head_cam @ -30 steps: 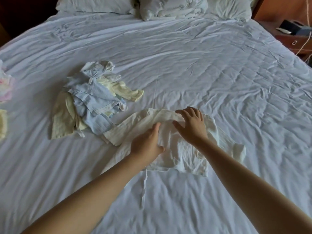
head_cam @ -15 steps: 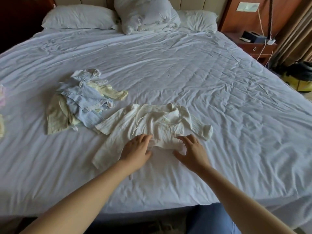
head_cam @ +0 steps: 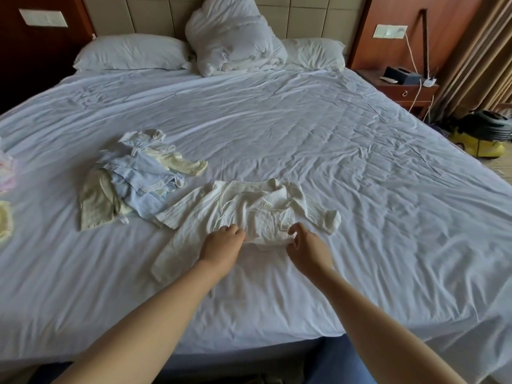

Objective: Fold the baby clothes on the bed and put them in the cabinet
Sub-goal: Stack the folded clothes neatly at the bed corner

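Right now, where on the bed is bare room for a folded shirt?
Bare: the white sheet right of the white baby shirt, and the stretch from it to the white pillows. Crowded: left, where the pile of pale blue and yellow clothes meets its sleeve.

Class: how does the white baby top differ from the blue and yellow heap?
The white baby top is one garment, spread out; the blue and yellow heap is several, crumpled. The left hand and right hand grip the top; neither touches the heap. Both lie on the bedsheet.
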`<action>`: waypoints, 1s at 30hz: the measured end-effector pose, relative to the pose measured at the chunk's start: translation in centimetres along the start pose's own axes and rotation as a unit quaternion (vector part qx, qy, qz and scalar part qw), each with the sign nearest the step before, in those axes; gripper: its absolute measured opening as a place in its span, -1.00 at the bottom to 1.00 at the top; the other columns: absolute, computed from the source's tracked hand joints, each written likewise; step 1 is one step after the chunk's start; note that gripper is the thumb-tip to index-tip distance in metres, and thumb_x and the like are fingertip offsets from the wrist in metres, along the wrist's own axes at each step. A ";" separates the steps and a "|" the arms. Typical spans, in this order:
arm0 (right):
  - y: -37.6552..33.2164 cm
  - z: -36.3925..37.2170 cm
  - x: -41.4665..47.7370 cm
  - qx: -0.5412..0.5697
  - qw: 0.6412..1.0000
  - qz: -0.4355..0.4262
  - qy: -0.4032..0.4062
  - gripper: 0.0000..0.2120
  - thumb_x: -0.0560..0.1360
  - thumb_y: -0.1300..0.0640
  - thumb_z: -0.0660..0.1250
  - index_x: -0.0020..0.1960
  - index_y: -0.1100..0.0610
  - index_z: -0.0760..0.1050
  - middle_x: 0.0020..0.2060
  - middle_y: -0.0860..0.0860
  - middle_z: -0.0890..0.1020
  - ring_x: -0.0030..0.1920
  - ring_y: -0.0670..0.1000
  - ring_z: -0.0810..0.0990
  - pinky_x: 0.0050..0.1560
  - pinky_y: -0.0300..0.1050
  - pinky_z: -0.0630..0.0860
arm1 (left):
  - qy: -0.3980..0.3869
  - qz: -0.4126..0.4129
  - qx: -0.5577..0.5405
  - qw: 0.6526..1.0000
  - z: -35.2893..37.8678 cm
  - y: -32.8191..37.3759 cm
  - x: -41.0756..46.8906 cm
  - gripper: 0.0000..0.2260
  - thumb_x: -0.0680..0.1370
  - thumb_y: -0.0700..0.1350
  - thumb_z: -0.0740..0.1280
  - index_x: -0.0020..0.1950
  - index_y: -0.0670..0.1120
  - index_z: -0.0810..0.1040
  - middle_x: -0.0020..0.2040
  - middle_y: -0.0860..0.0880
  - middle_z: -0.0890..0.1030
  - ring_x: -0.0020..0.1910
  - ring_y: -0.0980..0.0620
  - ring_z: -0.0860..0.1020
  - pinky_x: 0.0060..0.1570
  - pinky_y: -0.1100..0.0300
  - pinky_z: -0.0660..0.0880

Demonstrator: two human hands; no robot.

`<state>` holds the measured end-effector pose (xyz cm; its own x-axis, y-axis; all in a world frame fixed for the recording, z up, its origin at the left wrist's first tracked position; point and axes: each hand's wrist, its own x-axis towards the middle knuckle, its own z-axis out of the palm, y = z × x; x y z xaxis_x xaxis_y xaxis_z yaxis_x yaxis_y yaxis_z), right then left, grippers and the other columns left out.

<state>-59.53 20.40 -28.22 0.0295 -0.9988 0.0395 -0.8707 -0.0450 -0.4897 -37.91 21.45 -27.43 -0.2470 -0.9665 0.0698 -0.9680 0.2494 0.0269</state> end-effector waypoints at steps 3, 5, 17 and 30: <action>-0.1 -2.4 0.3 -0.007 1.000 -0.005 0.025 -0.82 0.42 0.11 0.28 0.01 -0.02 0.43 -0.24 -0.08 0.55 -0.23 0.08 0.52 -0.28 -0.14 0.30 | -0.002 0.035 0.006 0.999 -0.7 -0.1 0.2 -0.78 0.60 -0.21 0.19 0.20 -0.06 0.50 0.16 -0.04 0.56 0.18 -0.08 0.50 0.07 0.04 0.43; 0.4 -3.7 0.0 -0.030 0.999 -0.025 0.024 -0.87 0.41 0.10 0.29 -0.06 -0.04 0.41 -0.24 -0.10 0.56 -0.24 0.06 0.52 -0.29 -0.14 0.33 | -0.020 0.068 -0.020 0.997 -1.3 -0.1 0.0 -0.77 0.59 -0.15 0.19 0.22 -0.03 0.50 0.17 0.01 0.55 0.20 -0.03 0.48 0.10 0.08 0.42; 3.4 -3.7 -3.4 -0.094 0.989 -0.066 -0.093 -0.87 0.42 -0.01 0.28 -0.09 -0.07 0.58 -0.21 -0.12 0.58 -0.15 -0.05 0.55 -0.26 -0.17 0.36 | -0.125 0.081 -0.120 0.982 -1.7 0.8 -0.9 -0.84 0.51 0.14 0.24 -0.20 0.10 0.46 -0.24 0.18 0.51 -0.20 0.13 0.49 -0.25 0.21 0.30; 4.2 -6.7 7.7 -0.059 0.998 0.037 -0.007 -0.63 0.55 0.01 0.23 0.35 -0.04 0.45 0.18 -0.03 0.59 0.25 0.04 0.48 0.08 -0.10 0.42 | 0.054 -0.027 -0.188 0.980 -1.3 2.7 11.1 -0.82 0.60 -0.02 0.22 0.04 -0.04 0.58 0.07 0.04 0.58 0.07 -0.02 0.52 -0.03 0.11 0.46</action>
<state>-66.29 12.64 -24.15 -0.0310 -0.9995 -0.0049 -0.9222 0.0305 -0.3854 -43.23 11.50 -25.26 -0.1709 -0.9717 0.1631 -0.8900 0.2232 0.3976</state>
